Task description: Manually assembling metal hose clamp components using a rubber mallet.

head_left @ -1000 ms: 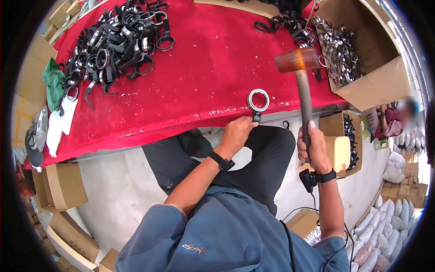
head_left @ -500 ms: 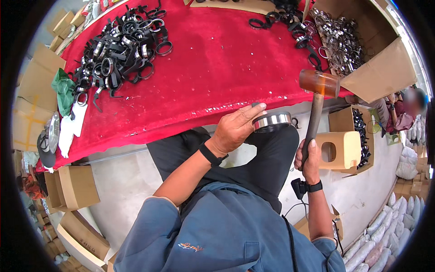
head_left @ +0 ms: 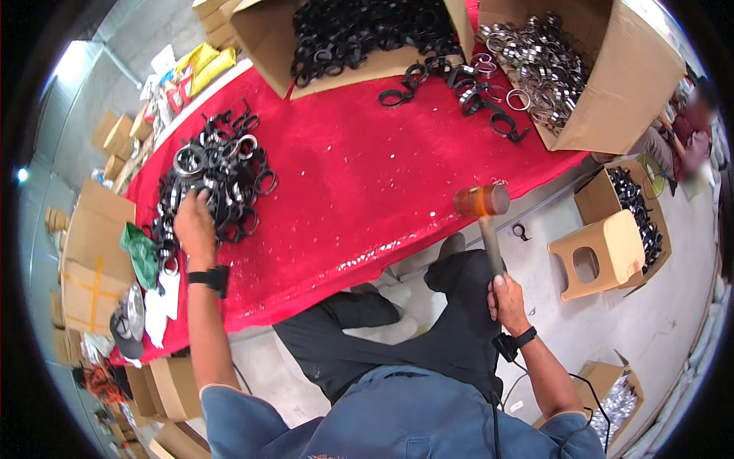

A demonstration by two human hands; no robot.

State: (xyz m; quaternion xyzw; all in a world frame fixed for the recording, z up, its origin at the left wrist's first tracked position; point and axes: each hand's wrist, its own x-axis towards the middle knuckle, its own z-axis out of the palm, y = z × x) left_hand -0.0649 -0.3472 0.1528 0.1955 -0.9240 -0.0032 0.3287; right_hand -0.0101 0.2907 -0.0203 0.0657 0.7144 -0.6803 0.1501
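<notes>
While your right hand (head_left: 507, 300) grips the mallet (head_left: 488, 229), your left hand (head_left: 196, 228) is nearer the ring pile (head_left: 223, 170) — this lies just ahead, leftward on the tabletop (head_left: 344, 183); whether its fingers pinch anything, I cannot tell.

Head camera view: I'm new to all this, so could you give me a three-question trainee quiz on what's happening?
1. Which hand grips the mallet?
2. Fill in: the table covering is coloured ____.
3. Where is the left hand?
A) In the box of silvery rings
B) At the heap of black-and-silver ring pieces
C) On the mallet's handle

Key: 1. The right hand. 2. Red. 3. B.
</notes>
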